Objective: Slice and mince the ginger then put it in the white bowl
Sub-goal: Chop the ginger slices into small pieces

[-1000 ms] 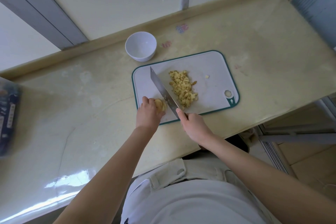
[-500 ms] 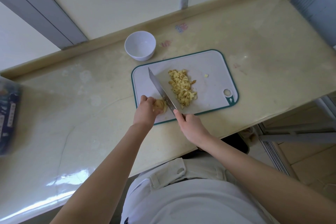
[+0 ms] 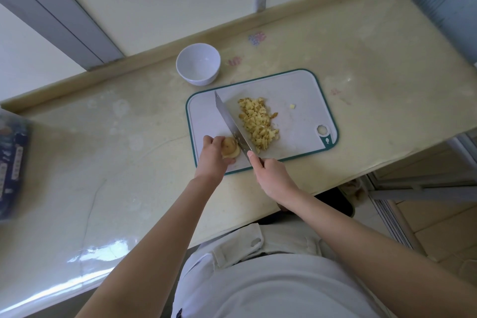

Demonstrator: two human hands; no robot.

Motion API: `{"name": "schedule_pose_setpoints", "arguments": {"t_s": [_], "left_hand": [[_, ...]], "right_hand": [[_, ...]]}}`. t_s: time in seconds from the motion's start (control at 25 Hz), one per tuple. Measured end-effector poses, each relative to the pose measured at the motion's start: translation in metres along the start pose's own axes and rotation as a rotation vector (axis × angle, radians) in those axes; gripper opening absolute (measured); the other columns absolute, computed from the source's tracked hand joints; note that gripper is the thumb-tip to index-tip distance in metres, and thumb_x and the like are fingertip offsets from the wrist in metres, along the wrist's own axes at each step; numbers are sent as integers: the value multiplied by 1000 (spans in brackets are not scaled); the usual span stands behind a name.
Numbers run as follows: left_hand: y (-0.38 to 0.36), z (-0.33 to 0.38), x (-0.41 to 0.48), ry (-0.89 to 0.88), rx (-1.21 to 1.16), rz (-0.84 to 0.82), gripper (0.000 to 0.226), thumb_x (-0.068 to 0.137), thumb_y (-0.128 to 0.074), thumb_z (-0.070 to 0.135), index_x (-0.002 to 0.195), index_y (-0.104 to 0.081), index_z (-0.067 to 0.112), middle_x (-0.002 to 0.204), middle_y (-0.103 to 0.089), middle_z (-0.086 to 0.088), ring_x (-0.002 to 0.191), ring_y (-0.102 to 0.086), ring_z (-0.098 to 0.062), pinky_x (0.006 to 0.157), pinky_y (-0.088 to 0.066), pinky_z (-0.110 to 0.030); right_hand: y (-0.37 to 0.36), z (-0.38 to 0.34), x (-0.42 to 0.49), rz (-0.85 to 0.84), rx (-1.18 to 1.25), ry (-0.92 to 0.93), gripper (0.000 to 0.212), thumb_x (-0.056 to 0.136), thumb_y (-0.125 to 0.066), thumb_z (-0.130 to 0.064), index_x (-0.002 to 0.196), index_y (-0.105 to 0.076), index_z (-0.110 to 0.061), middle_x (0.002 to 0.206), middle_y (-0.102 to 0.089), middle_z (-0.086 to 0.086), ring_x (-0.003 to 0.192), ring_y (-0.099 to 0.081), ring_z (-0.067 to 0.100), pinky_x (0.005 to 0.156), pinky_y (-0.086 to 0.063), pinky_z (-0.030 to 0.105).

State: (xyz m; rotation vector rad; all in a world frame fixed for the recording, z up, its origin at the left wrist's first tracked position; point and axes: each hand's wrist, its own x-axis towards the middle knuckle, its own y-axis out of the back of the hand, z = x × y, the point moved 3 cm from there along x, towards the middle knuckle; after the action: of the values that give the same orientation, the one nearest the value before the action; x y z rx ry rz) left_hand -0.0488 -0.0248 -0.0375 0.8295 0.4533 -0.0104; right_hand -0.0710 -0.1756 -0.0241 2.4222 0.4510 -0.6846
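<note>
A white cutting board (image 3: 296, 90) with a green rim lies on the counter. On its near left corner my left hand (image 3: 213, 157) grips a small ginger piece (image 3: 230, 150). My right hand (image 3: 271, 175) grips the handle of a cleaver (image 3: 232, 124), whose blade rests against the ginger piece's right side. A pile of minced ginger (image 3: 258, 121) lies on the board just right of the blade. One stray ginger bit (image 3: 292, 106) sits further right. The white bowl (image 3: 198, 64) stands empty beyond the board's far left corner.
The beige counter (image 3: 103, 150) has a raised back edge along the window wall. A dark blue package (image 3: 10, 162) lies at the far left. The counter's front edge runs just below the board, with floor visible at the right.
The cleaver blade has shifted slightly against the ginger piece, which now shows more from under my left hand. Both hands stay in nearly the same place.
</note>
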Motion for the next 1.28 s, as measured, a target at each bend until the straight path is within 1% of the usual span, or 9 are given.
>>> {"name": "schedule_pose_setpoints", "arguments": {"t_s": [0.16, 0.28, 0.4, 0.56, 0.72, 0.88, 1.04, 1.2, 1.28], "left_hand": [[-7, 7, 1, 2, -32, 9, 58, 80, -71, 9, 131, -46, 9, 121, -37, -9, 106, -51, -25, 94, -39, -21], [-6, 6, 3, 9, -46, -27, 64, 80, -72, 20, 136, -41, 10, 124, -35, -8, 108, -49, -21, 95, -38, -22], [-3, 4, 4, 70, -161, 34, 54, 88, -63, 30, 134, -45, 8, 125, -40, -9, 107, -52, -20, 93, -40, -24], [-3, 2, 7, 147, -237, 154, 36, 91, -60, 20, 124, -56, 6, 120, -49, -11, 104, -56, -21, 86, -39, -19], [-5, 0, 8, 165, -262, 175, 35, 88, -64, 17, 120, -59, 6, 117, -54, -12, 94, -53, -14, 84, -39, -18], [-5, -2, 10, 201, -304, 200, 34, 84, -68, 15, 116, -62, 4, 114, -58, -12, 99, -58, -20, 83, -42, -20], [-5, -2, 13, 236, -341, 194, 35, 81, -72, 13, 113, -64, 4, 110, -63, -12, 95, -59, -18, 82, -44, -22], [-5, -2, 16, 267, -352, 181, 35, 80, -73, 13, 113, -64, 5, 108, -64, -9, 89, -56, -13, 81, -44, -21], [-5, -2, 17, 282, -359, 174, 35, 80, -73, 13, 113, -64, 6, 108, -65, -9, 89, -55, -12, 80, -44, -20]], "right_hand": [[6, 3, 7, 31, 8, -6, 64, 96, -31, -56, 54, -37, -9, 55, -45, 7, 51, -43, 22, 57, -40, 33], [8, 3, 7, 22, -5, 1, 64, 96, -31, -56, 53, -36, -9, 55, -44, 8, 50, -43, 21, 58, -40, 33], [9, 3, 9, 13, 1, -4, 63, 96, -31, -57, 53, -33, -11, 52, -40, 5, 48, -39, 21, 54, -37, 32], [13, 1, 9, 13, -16, -4, 62, 96, -31, -57, 58, -38, -7, 56, -42, 9, 51, -41, 23, 56, -39, 33], [15, 0, 6, 18, -37, 5, 64, 95, -30, -59, 61, -42, -6, 59, -45, 10, 53, -43, 23, 59, -42, 33], [16, -3, 3, 8, -59, 13, 64, 94, -29, -60, 63, -43, -6, 60, -45, 11, 54, -44, 24, 60, -43, 34], [19, -9, 2, -12, -118, 7, 65, 96, -28, -57, 62, -44, -4, 61, -48, 12, 56, -47, 25, 65, -47, 38], [25, -20, 0, -69, -211, -14, 60, 97, -26, -55, 59, -38, -11, 60, -45, 6, 53, -43, 18, 52, -37, 27], [27, -27, 0, -98, -237, -25, 55, 98, -25, -54, 61, -38, -15, 62, -43, 4, 54, -40, 13, 52, -33, 20]]}}
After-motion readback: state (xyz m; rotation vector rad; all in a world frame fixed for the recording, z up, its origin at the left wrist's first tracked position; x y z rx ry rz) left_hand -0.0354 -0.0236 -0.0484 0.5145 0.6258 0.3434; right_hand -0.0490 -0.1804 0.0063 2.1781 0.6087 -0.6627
